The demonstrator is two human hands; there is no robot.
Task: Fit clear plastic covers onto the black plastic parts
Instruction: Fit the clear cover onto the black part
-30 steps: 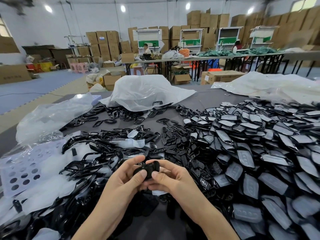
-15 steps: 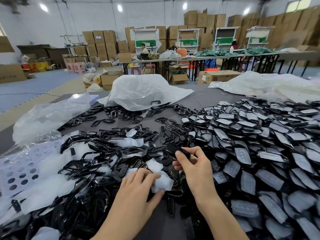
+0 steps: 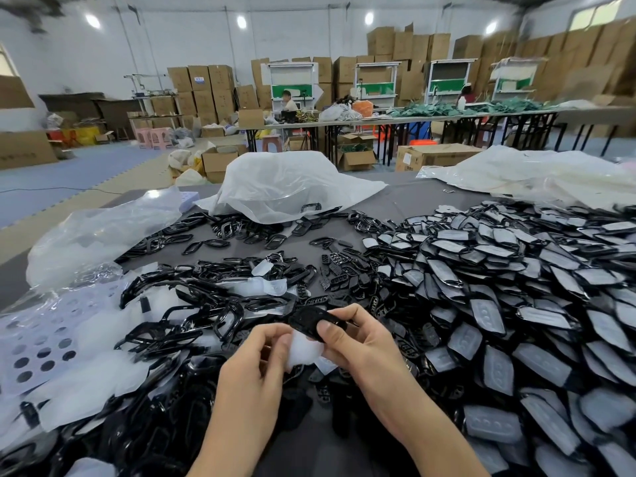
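My right hand [image 3: 358, 342] grips a black plastic part [image 3: 309, 321] between thumb and fingers, held just above the table's near middle. My left hand [image 3: 256, 359] pinches a clear plastic cover [image 3: 303, 349] right beneath that part, touching it. A big heap of black parts with covers fitted [image 3: 499, 290] fills the right side. Loose black frames [image 3: 192, 311] and small black button pads [image 3: 340, 273] lie to the left and behind my hands.
Clear covers and plastic sheets [image 3: 86, 370] lie at the left over a punched white sheet [image 3: 38, 346]. Crumpled plastic bags [image 3: 282, 187] sit at the back of the grey table [image 3: 409, 201]. Beyond it are long tables and stacked cardboard boxes.
My right hand brought a black part back from the pile toward me. My left hand lifted a clear cover off the table and raised it under the part.
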